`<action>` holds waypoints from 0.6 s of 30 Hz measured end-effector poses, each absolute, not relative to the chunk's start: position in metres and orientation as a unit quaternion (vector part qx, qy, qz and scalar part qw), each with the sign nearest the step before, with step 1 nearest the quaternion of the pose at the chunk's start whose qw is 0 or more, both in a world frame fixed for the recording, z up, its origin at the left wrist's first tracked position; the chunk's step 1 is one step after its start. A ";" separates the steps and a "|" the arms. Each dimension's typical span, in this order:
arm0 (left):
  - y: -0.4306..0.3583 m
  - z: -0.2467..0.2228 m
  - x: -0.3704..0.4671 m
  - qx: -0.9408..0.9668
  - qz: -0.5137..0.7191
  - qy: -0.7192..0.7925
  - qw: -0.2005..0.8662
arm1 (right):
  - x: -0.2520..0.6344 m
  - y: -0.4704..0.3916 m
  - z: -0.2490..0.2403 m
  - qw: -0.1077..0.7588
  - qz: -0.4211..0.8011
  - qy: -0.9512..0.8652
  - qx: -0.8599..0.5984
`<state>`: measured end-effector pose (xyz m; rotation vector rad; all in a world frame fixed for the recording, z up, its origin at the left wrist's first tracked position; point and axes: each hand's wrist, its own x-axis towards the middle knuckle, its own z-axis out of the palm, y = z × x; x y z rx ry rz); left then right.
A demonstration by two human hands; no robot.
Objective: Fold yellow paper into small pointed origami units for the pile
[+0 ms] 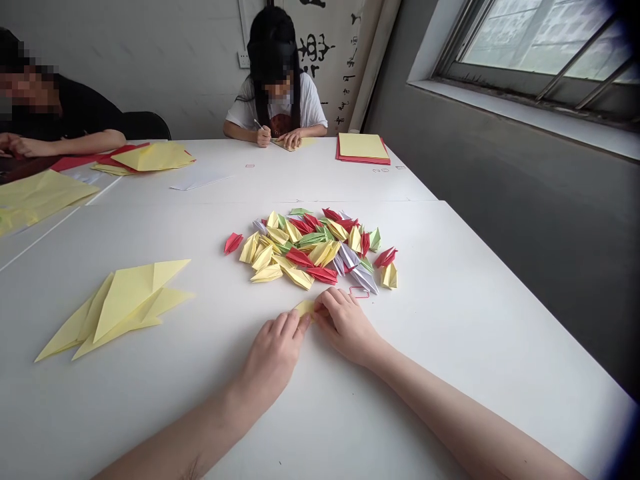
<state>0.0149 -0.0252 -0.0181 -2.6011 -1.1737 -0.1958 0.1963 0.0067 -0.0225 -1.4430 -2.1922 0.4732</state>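
Observation:
A small folded piece of yellow paper [305,308] lies between my two hands, low over the white table. My left hand [280,347] pinches its near left side with thumb and fingers. On its right side my right hand [344,320] is closed, fingertips pressed onto the paper. Most of the piece is hidden by my fingers. Just beyond my hands spreads a pile of small folded paper pieces [300,257] in yellow, red, green and pale purple. To the left lie several larger, partly folded yellow sheets [125,300], overlapping each other.
Across the white table [480,320], a person [280,87] holds a pen over yellow paper. Another person [60,120] sits at the far left beside red and yellow sheets [155,157]. A square yellow-and-red paper stack [361,147] rests at the back right. A wall and window [545,47] border the right.

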 end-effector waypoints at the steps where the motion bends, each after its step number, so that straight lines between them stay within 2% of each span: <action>1: -0.028 -0.018 0.018 -0.898 -0.055 -0.407 0.158 | 0.196 0.006 -0.022 0.234 0.172 -0.798 -0.528; 6: -0.044 -0.025 0.030 -0.878 0.005 -0.427 0.217 | 0.193 0.004 -0.020 0.228 0.163 -0.795 -0.538; 12: -0.051 -0.028 0.034 -0.885 -0.015 -0.433 0.171 | 0.194 0.004 -0.021 0.223 0.142 -0.800 -0.538; 18: -0.048 -0.026 0.032 -0.880 -0.021 -0.449 0.150 | 0.189 -0.025 -0.022 0.207 -0.028 -0.849 -0.486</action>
